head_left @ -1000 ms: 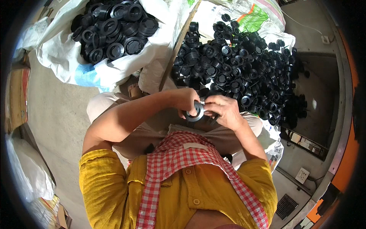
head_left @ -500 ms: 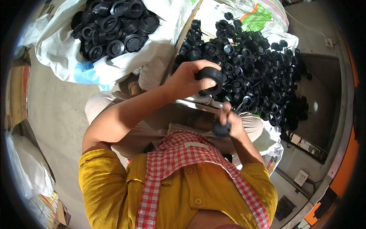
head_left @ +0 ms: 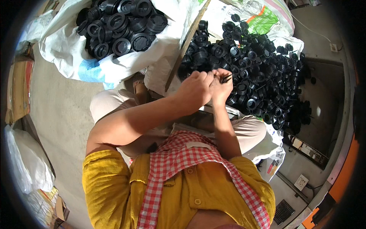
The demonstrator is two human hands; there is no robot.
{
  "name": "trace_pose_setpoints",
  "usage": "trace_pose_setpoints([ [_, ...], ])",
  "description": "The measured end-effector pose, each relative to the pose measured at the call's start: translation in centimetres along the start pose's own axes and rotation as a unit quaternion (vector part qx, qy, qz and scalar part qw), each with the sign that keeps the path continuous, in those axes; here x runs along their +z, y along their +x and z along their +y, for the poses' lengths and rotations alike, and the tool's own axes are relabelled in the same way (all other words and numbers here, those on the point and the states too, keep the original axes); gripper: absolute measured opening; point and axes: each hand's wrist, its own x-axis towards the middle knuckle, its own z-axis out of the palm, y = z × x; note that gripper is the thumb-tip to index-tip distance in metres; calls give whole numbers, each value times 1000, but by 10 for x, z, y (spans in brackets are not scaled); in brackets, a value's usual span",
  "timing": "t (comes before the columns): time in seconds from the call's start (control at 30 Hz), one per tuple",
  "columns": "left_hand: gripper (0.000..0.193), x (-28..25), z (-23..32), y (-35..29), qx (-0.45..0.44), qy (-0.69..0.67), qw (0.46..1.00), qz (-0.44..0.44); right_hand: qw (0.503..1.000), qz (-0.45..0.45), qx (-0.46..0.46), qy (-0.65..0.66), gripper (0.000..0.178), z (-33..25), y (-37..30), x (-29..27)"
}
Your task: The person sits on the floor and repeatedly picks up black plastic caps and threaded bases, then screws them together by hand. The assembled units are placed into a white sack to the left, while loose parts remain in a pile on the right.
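Right hand (head_left: 222, 86) closed around slim black pieces (head_left: 225, 78); left hand (head_left: 196, 89) curled shut against it, contents hidden; mutual bracing likely aided control.

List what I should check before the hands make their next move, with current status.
1. Left hand and right hand together: ok.
2. Thin black strips in the right hand's grip: ok.
3. Piece between the left hand's fingers: cannot tell, hidden by the hand.
4. White woven sack open, with round black plastic caps showing: ok.
5. Brown wooden stick between the sack and the loose black plastic pile: ok.
6. All loose pieces within the pile: not ok, one small black piece lies apart.
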Motion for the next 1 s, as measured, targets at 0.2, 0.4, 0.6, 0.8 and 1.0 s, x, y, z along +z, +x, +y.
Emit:
trace_pose_setpoints([
  [0.2, 62, -101, -62, 24, -214, 311, 904, 201, 932, -242, -6, -271, 34, 40, -2, -4],
  [0.4, 38, -63, -63, 23, -213, -82, 961, 155, 811, -392, 0, -435, 34, 64, -10, -7],
  [0.6, 55, -3, -40, 12, -311, -340, 887, -35, 959, -187, -101, -185, 29, -10, -54, -30],
  [0.8, 50, -10, -29, 8, -307, -637, 671, -224, 954, -105, -250, -125, 43, -38, -49, -75],
  [1.0, 57, 10, -28, -8, -183, -534, 737, -371, 891, -306, -260, -212, 58, -73, -24, -100],
])
